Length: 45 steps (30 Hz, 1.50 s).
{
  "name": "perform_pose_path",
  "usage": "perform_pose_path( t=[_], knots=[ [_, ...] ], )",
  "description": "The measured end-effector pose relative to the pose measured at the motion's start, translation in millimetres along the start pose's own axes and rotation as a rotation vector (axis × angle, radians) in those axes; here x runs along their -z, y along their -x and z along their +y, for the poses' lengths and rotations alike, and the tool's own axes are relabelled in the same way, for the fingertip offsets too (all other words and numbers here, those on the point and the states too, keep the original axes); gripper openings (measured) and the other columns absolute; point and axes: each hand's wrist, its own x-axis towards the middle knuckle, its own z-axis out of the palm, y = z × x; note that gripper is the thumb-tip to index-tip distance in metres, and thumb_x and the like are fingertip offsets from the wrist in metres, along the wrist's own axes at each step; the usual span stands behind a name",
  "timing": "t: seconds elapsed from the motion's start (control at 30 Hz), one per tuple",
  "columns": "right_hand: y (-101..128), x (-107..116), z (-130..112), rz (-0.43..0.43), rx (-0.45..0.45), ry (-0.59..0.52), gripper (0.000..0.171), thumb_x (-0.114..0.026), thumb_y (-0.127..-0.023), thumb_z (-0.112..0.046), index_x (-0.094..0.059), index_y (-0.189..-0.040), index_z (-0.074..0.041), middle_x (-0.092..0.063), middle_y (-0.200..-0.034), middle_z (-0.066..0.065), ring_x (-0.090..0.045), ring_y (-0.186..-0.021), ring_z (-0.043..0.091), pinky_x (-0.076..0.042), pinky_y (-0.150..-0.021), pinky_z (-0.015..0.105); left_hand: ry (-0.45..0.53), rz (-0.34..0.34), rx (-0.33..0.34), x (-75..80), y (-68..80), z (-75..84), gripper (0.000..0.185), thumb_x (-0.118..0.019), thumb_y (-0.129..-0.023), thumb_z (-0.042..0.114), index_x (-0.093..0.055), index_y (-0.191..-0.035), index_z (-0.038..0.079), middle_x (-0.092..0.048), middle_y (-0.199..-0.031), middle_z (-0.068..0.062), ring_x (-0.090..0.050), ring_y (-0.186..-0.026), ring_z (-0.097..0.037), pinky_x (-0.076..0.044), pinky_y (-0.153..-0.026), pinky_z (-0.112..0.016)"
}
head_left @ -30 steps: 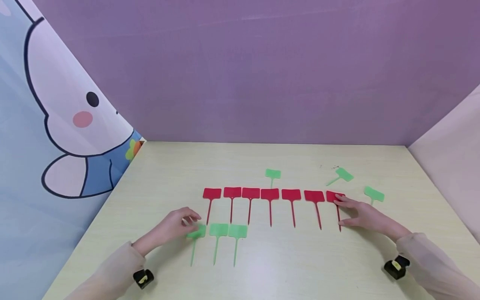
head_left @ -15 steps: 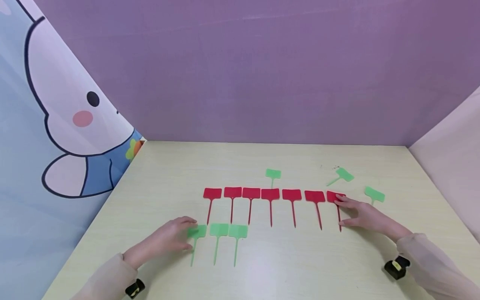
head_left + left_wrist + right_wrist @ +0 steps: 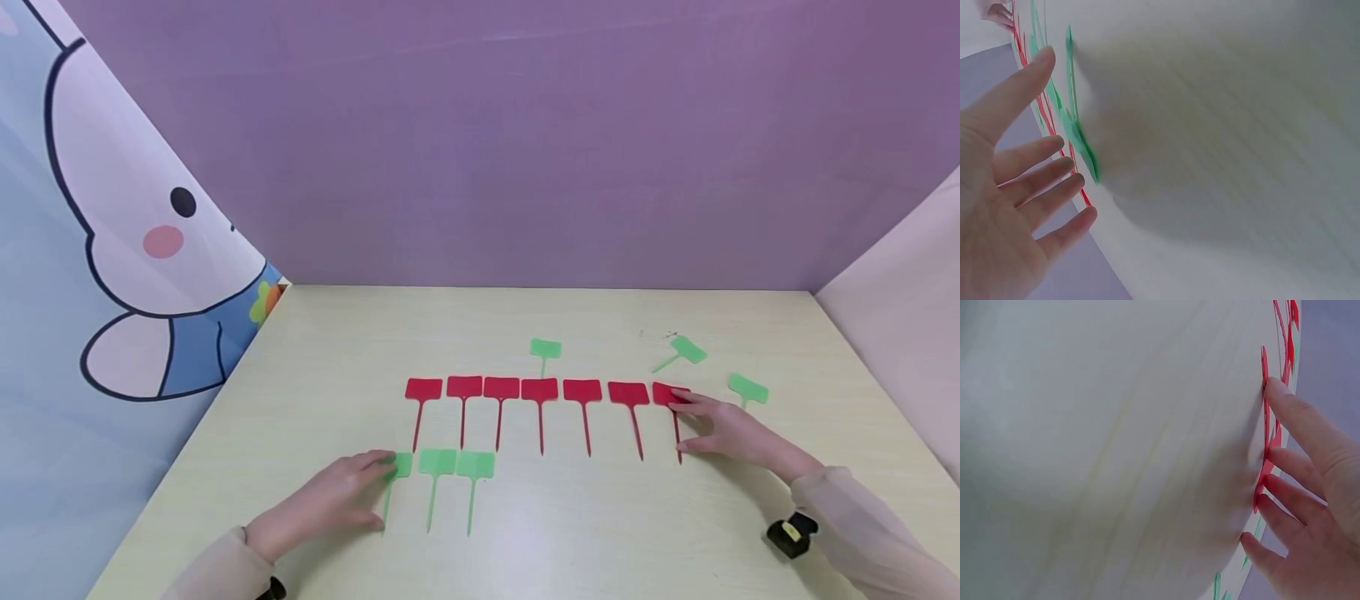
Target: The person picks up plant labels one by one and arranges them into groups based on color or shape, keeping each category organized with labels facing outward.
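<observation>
T-shaped red plant labels lie in a row across the table, heads away from me. At the row's right end, my right hand [image 3: 727,429] rests its spread fingertips on the last red label [image 3: 663,394], partly covering its head and stem. A shorter row in front has three green plant labels. Beside the leftmost green label [image 3: 403,465] is my left hand [image 3: 333,502], its fingers over the head's left part and its thumb near the stem. In the left wrist view those fingers are extended, with the green label [image 3: 1085,147] beyond them; contact is unclear.
Behind the red row lie three more green labels: one at the middle [image 3: 546,348], one tilted [image 3: 688,349] and one far right [image 3: 748,388]. A purple wall [image 3: 525,167] closes the table's back, with a cartoon-printed cloth [image 3: 150,350] at the left.
My left hand has come down and toward me along the leftmost green label, its curled fingers straightening and spreading. The right hand and the labels look unmoved.
</observation>
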Motion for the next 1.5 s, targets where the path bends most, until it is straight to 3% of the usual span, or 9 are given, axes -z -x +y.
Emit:
perform_pose_path(
  t=[0.4,0.57,0.77,1.1,1.5],
  knots=[
    [-1.5,3.6,-5.3,0.005,0.04,0.044,0.06,-0.076,-0.066,-0.025,-0.056,-0.113,0.008,-0.045,-0.122,0.029,-0.038,-0.113,0.048,-0.039,-0.086,0.055,-0.035,-0.019,0.012,-5.6,0.8,4.0,0.062,-0.076,-0.063,0.031,-0.057,-0.111,-0.004,-0.05,-0.121,-0.018,-0.05,-0.106,-0.032,-0.043,-0.088,-0.043],
    [-4.5,3.5,-9.3,0.071,0.047,0.058,0.055,-0.074,-0.07,-0.022,-0.055,-0.114,0.006,-0.053,-0.115,0.026,-0.053,-0.099,0.038,-0.046,-0.08,0.047,-0.021,-0.018,0.02,-8.1,0.1,3.9,0.062,-0.076,-0.063,0.03,-0.057,-0.111,-0.004,-0.05,-0.121,-0.018,-0.05,-0.107,-0.032,-0.042,-0.088,-0.043],
    [-12.0,7.4,-21.5,0.108,0.002,0.0,0.043,-0.069,-0.074,-0.012,-0.058,-0.113,0.001,-0.06,-0.107,0.018,-0.056,-0.087,0.025,-0.051,-0.07,0.035,0.008,-0.031,0.047,-10.9,-0.3,3.6,0.062,-0.076,-0.063,0.031,-0.057,-0.111,-0.005,-0.049,-0.121,-0.018,-0.048,-0.109,-0.032,-0.04,-0.091,-0.043],
    [-31.2,13.7,-36.2,0.107,0.024,-0.049,0.04,-0.067,-0.077,-0.012,-0.057,-0.113,0.002,-0.06,-0.106,0.019,-0.055,-0.097,0.033,-0.049,-0.076,0.042,0.026,-0.064,0.07,-9.1,-1.6,4.5,0.062,-0.076,-0.064,0.03,-0.057,-0.11,-0.005,-0.049,-0.12,-0.016,-0.047,-0.109,-0.029,-0.041,-0.091,-0.04],
    [-58.2,16.4,-46.9,0.029,0.006,-0.22,0.043,-0.063,-0.081,-0.018,-0.053,-0.117,0.004,-0.056,-0.112,0.023,-0.058,-0.095,0.032,-0.052,-0.071,0.032,0.047,-0.076,0.086,-4.8,-3.0,6.1,0.062,-0.076,-0.064,0.029,-0.056,-0.111,-0.006,-0.048,-0.119,-0.016,-0.047,-0.109,-0.029,-0.041,-0.091,-0.04]
  ],
)
